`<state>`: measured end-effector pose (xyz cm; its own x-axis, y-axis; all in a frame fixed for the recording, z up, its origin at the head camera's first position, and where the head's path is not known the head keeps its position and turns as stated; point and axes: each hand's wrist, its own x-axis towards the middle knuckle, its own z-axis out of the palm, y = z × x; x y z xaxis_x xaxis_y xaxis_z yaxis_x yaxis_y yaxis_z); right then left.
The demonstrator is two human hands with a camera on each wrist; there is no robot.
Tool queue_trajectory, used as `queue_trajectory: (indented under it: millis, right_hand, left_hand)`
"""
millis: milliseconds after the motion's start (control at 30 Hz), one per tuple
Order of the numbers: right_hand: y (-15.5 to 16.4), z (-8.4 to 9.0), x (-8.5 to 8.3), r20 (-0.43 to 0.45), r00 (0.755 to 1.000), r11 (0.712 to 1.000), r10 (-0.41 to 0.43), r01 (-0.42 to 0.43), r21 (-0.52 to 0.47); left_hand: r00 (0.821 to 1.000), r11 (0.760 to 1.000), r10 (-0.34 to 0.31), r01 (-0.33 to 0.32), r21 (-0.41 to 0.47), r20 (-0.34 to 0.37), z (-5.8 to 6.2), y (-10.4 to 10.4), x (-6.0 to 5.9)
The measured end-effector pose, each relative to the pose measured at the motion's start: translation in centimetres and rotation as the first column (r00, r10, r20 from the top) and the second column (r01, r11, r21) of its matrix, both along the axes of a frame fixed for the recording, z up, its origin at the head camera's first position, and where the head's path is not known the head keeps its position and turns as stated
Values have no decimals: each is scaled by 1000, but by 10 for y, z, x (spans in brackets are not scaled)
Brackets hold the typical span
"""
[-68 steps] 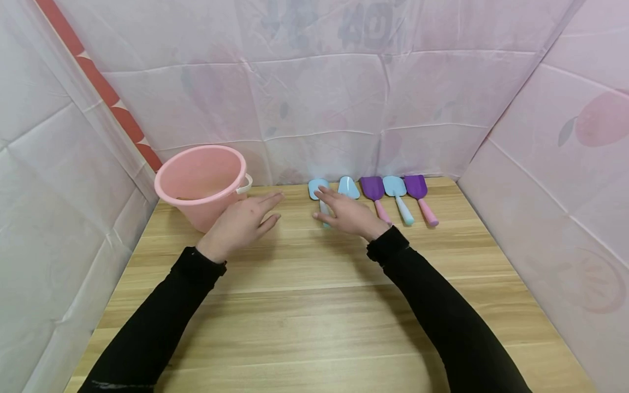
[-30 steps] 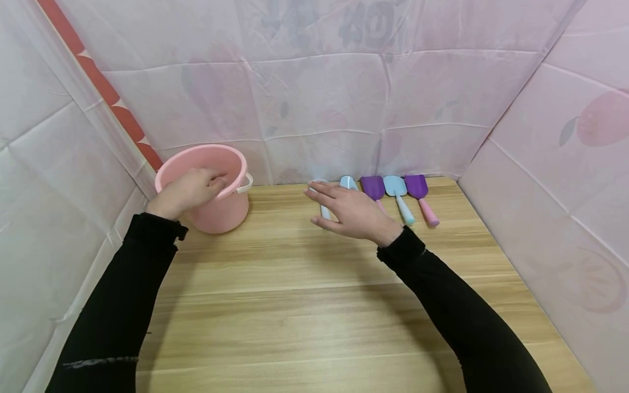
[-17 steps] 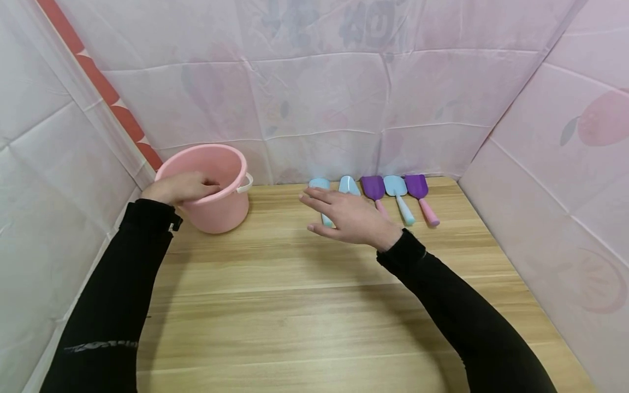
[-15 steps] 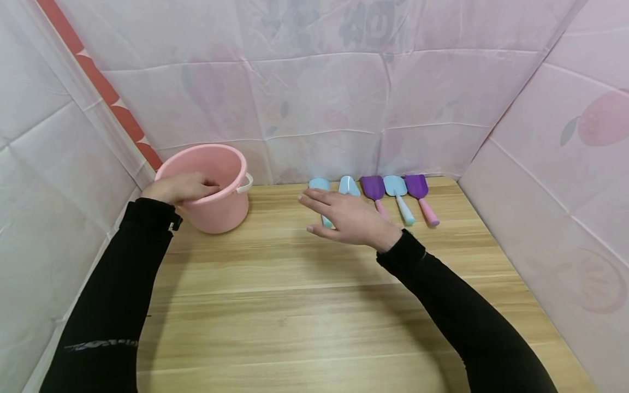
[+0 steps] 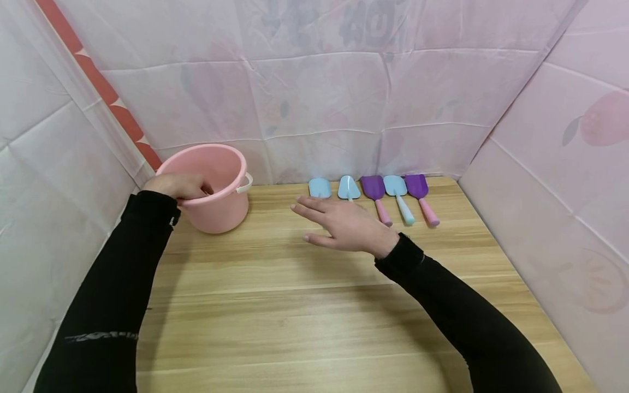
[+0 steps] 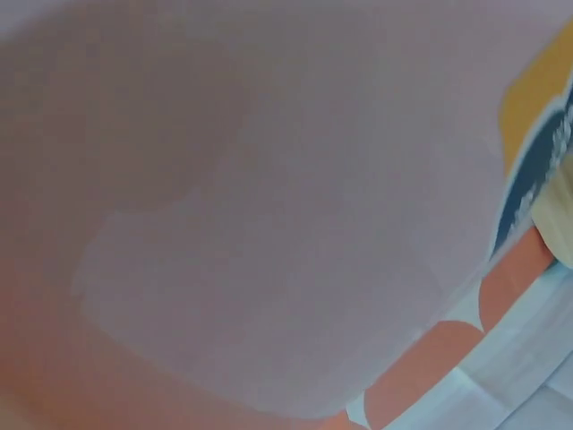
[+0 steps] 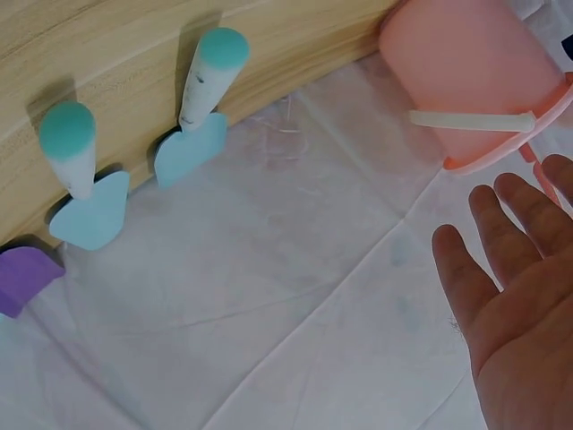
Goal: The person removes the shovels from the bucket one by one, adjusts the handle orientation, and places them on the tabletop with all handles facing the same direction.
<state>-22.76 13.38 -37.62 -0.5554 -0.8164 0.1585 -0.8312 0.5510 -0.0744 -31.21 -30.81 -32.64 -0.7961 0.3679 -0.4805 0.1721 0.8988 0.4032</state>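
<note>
Wooden table (image 5: 304,305): left hand (image 5: 177,185) grips bucket (image 5: 216,204) rim; right hand (image 5: 346,226), fingers spread, hovers before the nearest shovel (image 5: 320,188), which likely needs grasping next.

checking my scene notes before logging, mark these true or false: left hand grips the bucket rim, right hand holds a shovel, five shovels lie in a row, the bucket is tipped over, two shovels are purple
1. The left hand grips the bucket rim: true.
2. The right hand holds a shovel: false. Its fingers are spread and hold nothing; it hovers in front of the row.
3. Five shovels lie in a row: true, along the back edge of the table.
4. The bucket is tipped over: false. It stands upright.
5. Two shovels are purple: true, one third from the left and one at the right end.
</note>
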Motion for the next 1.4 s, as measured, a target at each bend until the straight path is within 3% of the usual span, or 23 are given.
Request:
queue_trajectory:
  millis: [267, 567, 1000, 1267, 1400]
  right_hand:
    - [-1, -2, 2, -17, 1000, 1000, 5, -5, 6]
    - [0, -4, 2, -4, 1000, 1000, 3, -3, -6]
    - [-1, -3, 2, 10, 1000, 1000, -3, 3, 1]
    - [1, -5, 1, 17, 1000, 1000, -8, 8, 0]
    - [1, -5, 0, 16, 1000, 1000, -8, 8, 4]
  left_hand:
    - [996, 999, 37, -36, -11, 84, 1, -2, -3]
    - [996, 998, 44, -40, -50, 78, 4, -2, -2]
    - [998, 995, 42, -46, -84, -54, 6, 1, 1]
    - [981, 997, 21, -34, -65, -192, 8, 6, 2]
    - [976, 998, 31, -42, -44, -215, 8, 3, 2]
